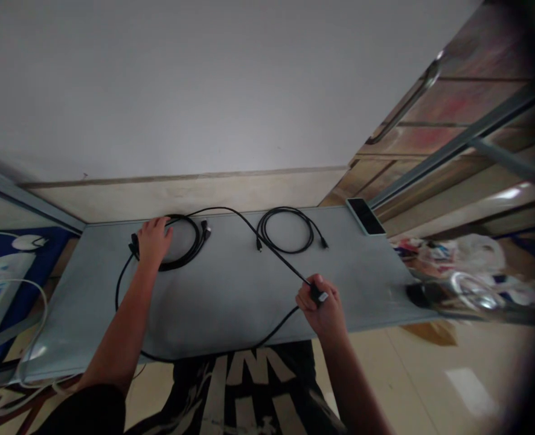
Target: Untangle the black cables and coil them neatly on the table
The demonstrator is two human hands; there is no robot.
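The right hand is clamped on a black connector over the front part of the table. From it a black cable arches leftward, crossing the edge of a smaller black coil, to a larger black coil; another stretch loops along the table's front edge. The left hand lies on the larger coil's left side, fingers bent; whether it grips cannot be told. Beyond the smaller coil, a phone lies near the table's back right corner.
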